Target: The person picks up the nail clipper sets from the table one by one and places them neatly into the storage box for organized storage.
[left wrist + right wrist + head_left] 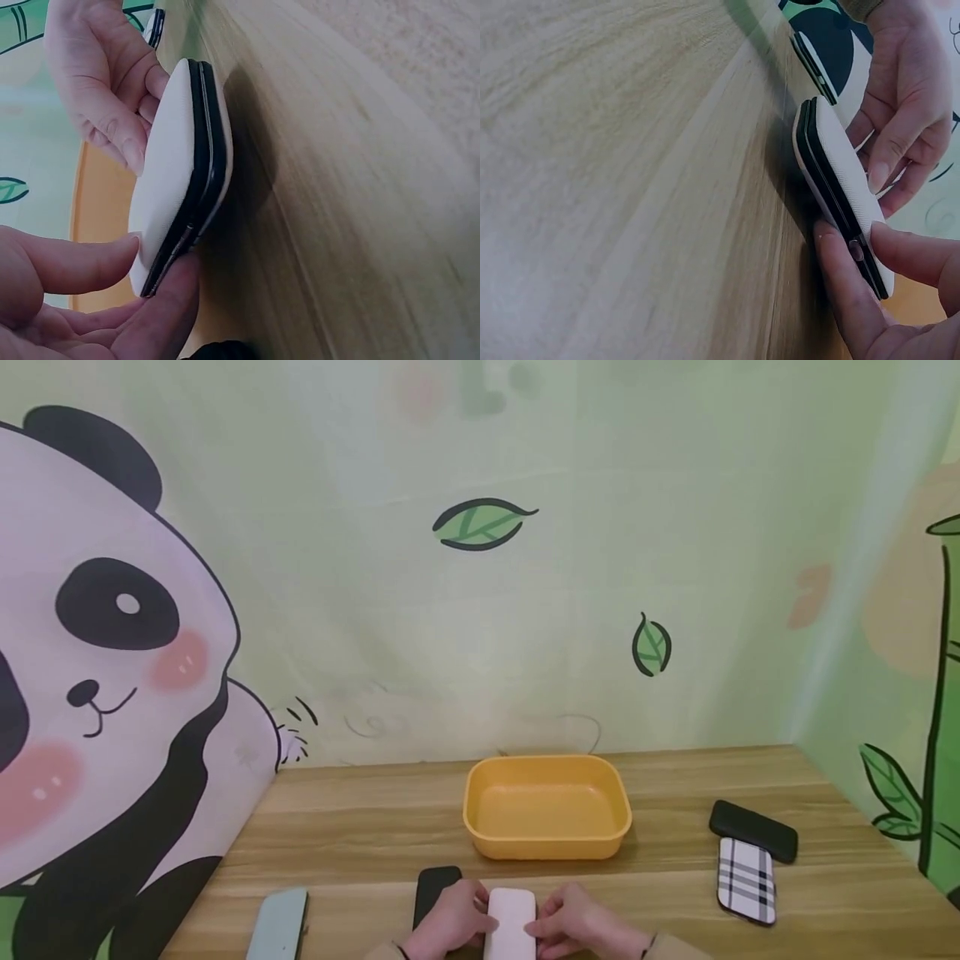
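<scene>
A slim white glasses case (512,925) with a black seam round its edge is held by both hands close over the wooden table, in front of the yellow bin. My left hand (453,920) pinches its left side, thumb on the white top and fingers under the lower edge, as the left wrist view of the case (166,172) shows. On the opposite side my right hand (576,922) grips it the same way, with a small clasp (856,250) between thumb and finger. Just behind the left hand lies a black case (435,889), partly covered by it.
The yellow bin (551,847) stands on the table (360,827) beyond the hands. A light blue case (277,922) lies at the front left. To the right, a plaid case (746,881) touches a black case (753,831). A printed cloth wall (360,568) rises behind the table.
</scene>
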{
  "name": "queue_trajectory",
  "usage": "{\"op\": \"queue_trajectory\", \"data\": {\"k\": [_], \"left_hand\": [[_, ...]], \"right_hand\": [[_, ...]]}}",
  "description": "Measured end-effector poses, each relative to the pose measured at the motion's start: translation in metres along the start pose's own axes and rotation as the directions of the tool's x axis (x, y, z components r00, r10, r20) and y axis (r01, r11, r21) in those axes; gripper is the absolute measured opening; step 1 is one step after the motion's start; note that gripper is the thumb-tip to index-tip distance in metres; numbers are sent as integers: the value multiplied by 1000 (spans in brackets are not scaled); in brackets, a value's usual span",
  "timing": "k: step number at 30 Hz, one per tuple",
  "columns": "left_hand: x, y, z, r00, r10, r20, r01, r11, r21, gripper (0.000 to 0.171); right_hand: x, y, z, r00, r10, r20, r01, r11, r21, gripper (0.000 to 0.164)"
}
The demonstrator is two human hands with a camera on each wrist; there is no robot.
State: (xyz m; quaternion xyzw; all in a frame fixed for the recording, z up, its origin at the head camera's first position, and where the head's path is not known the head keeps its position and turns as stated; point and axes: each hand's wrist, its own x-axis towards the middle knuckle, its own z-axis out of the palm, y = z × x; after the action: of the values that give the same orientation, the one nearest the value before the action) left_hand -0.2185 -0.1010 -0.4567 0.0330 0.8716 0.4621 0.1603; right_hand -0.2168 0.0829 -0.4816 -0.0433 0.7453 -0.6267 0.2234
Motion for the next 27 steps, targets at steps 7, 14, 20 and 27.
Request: {"op": "queue_trajectory", "data": {"k": [7,14,20,27], "left_hand": [[-1,-2,0,1000,-3,14,4,998,-57,14],[-1,-2,1,1000,-29,5,29,998,-47,16],[-2,-1,1,999,-52,17,53,997,-53,18],[-6,0,-1,999,-41,23,42,997,-63,18]], "right_hand": [[-1,-2,-4,998,54,23,-53,998,-36,9],[-2,-5,-4,997,68,36,-65,996,-55,9],[-3,-6,-3,997,65,31,-63,996,-61,9],[-4,-5,-3,998,31,61,-28,998,-54,9]]}}
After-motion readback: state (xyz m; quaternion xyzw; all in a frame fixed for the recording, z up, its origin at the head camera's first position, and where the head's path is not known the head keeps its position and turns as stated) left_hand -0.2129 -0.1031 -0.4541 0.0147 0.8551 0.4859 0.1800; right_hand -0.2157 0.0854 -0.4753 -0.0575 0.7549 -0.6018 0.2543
